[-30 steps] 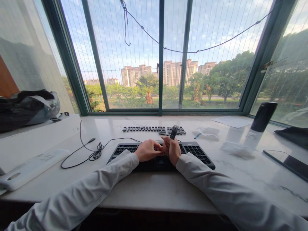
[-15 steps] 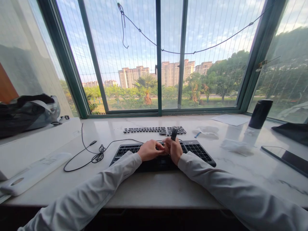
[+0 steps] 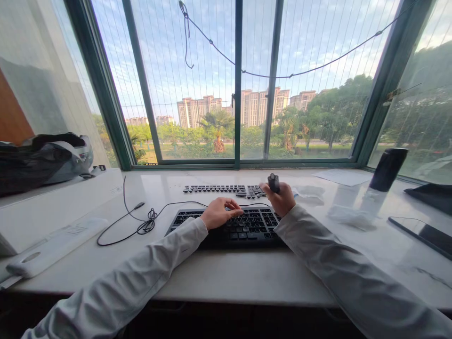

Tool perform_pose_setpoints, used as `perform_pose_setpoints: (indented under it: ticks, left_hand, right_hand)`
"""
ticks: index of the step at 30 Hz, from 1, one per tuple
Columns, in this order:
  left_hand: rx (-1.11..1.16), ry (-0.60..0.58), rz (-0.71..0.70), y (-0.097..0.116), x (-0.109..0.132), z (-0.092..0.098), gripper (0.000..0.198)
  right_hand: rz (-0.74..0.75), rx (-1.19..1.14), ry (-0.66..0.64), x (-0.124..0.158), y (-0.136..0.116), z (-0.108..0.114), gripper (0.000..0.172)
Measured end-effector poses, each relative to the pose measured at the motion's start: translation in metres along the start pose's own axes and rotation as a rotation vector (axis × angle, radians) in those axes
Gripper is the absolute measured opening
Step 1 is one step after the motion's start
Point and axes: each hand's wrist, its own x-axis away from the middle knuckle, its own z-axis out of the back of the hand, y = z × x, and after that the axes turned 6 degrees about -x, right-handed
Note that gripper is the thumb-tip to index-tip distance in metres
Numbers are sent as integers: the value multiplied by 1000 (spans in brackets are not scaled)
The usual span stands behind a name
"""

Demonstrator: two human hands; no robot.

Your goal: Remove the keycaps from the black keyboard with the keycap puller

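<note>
A person in pale sleeves works over a full-size black keyboard (image 3: 243,236) on a marble-patterned bench (image 3: 247,278) beside a wide window (image 3: 197,160). The left hand (image 3: 219,214) rests over the keyboard's middle, fingers curled and thumb reaching toward the index finger; whether anything is pinched between the fingertips cannot be told. The right hand (image 3: 283,201), raised above the keyboard's right side, is closed around a black tool (image 3: 273,182) whose end points up; the part below the fist is hidden.

Behind the keyboard, well within reach, loose keycaps (image 3: 213,189) lie in neat rows, with a smaller group just beside them, near the right hand. The job appears partway along: many caps are off the board, and much of its upper area looks like bare sockets, while larger keys at lower middle appear capped. The areas under the left hand and right sleeve are hidden, so an exact count of what remains is not possible.

A black cable (image 3: 146,223) lies coiled to the left; crumpled clear plastic (image 3: 353,217) lies to the right.
</note>
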Motion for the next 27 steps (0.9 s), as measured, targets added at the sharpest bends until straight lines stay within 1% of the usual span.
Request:
perform_pose_setpoints:
  ticks: [2, 3, 4, 6, 8, 12, 15, 19, 23, 27]
  left_hand:
    - [-22, 60, 1, -1, 1, -1, 37]
    - [-30, 81, -2, -2, 1, -2, 35]
    - [-36, 96, -8, -2, 2, -2, 33]
    - [-34, 106, -21, -2, 2, -3, 31]
    - [-6, 94, -20, -2, 1, -3, 32]
    - [80, 77, -8, -4, 0, -3, 34]
    - [124, 84, 1, -4, 0, -4, 35]
    - [152, 99, 9, -4, 1, -7, 34]
    - [139, 109, 15, -4, 2, -8, 32]
    - [92, 49, -22, -1, 6, -6, 30]
  right_hand:
    - [58, 453, -109, -3, 6, 12, 30]
    - [63, 613, -176, -3, 8, 14, 26]
    - [58, 724, -242, -1, 9, 15, 23]
    - [58, 822, -346, 2, 10, 12, 23]
    - [107, 807, -414, 6, 11, 8, 23]
    - [273, 656, -511, 10, 12, 2, 25]
    - [355, 562, -534, 13, 12, 0, 27]
    - [328, 512, -476, 16, 12, -4, 30]
    - [297, 500, -453, 16, 16, -5, 26]
    - [318, 464, -473, 16, 21, -5, 23]
